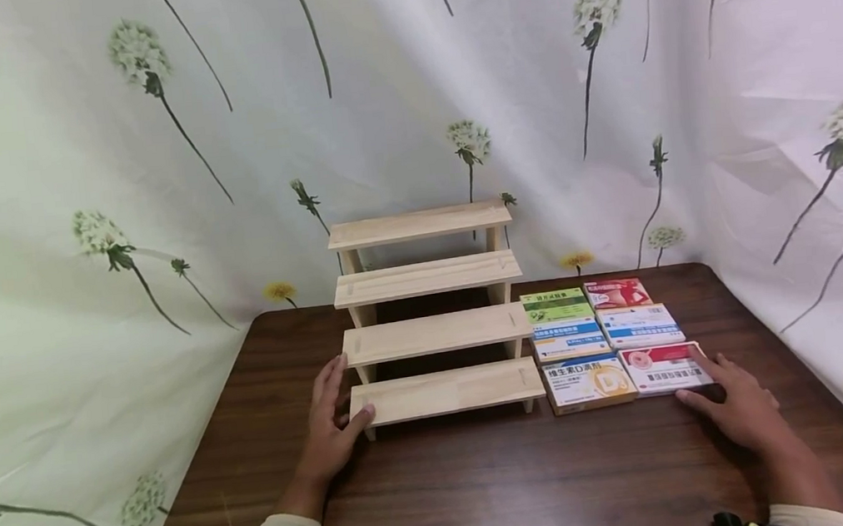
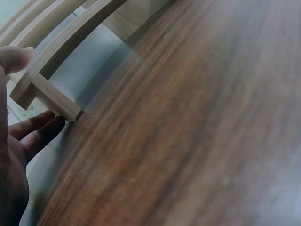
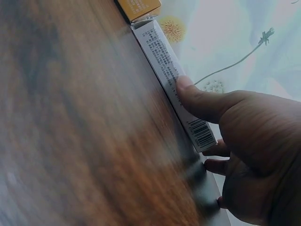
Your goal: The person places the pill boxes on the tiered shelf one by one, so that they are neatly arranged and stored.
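A four-tier wooden step rack (image 1: 443,390) stands on the table. My left hand (image 1: 329,438) rests at the rack's left end, thumb at the lowest step and fingers fairly straight along the side; in the left wrist view two fingertips (image 2: 44,134) are by the front leg. My right hand (image 1: 743,406) holds the right end of a red-and-white medicine box (image 1: 665,377) lying flat. Its thumb (image 3: 197,96) lies against the front face in the right wrist view, with the index fingertip by the far edge in the head view. Its other fingers are partly hidden.
Beside the held box lies a vitamin D box (image 1: 590,382). Behind them are two blue-and-white boxes (image 1: 569,339), a green box (image 1: 556,305) and a red box (image 1: 617,293). A dandelion-print cloth (image 1: 395,132) hangs around the dark wooden table (image 1: 486,483).
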The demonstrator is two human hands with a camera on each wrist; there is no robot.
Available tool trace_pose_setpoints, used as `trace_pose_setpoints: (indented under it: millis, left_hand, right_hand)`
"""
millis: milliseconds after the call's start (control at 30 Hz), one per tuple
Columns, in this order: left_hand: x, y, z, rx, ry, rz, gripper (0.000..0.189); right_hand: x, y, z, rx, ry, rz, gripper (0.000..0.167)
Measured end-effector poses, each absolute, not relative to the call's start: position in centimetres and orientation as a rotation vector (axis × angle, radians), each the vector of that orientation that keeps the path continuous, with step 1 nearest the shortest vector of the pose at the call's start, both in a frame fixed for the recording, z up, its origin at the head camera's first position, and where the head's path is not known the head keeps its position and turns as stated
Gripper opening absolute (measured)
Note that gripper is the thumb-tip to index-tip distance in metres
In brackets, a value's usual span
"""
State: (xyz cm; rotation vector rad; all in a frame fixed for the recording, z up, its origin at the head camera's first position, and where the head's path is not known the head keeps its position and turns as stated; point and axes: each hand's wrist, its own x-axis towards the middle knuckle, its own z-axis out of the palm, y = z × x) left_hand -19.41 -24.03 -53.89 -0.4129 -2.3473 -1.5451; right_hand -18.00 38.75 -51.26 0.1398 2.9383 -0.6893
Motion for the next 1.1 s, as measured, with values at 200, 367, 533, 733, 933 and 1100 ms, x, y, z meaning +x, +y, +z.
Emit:
trace_pose_setpoints:
  millis: [200,367,533,733,933,1100]
  left_hand:
    - [-19.17,-24.03,-53.82,-0.451,-2.380,-1.558,0.099]
    - [-19.06,-24.08,-53.68,-0.457,-2.403,-1.619,0.104]
    - [-18.98,-24.20,-53.68,-0.462,-2.426,-1.650,0.107]
    - [-19.01,-24.21,-53.54,-0.472,-2.423,-1.658,0.107]
    - [-18.96,-24.09,-53.36,-0.471,-2.413,-1.684,0.108]
    - [-18.91,-24.11,-53.32,-0.458,-2.424,-1.683,0.107]
  right_hand:
    - [-18.00,38.54,-50.92,0.084,2.975,-0.686,0.094]
    - [-17.90,38.43,-51.07,0.082,2.975,-0.684,0.089]
    - [-17.93,38.44,-51.32,0.123,2.952,-0.687,0.090]
    - [-17.95,38.23,-51.29,0.164,2.956,-0.705,0.085]
    - [-17.75,38.07,-51.19,0.221,2.958,-0.755,0.080]
    - [-17.66,38.09,-51.04,0.278,2.948,-0.782,0.079]
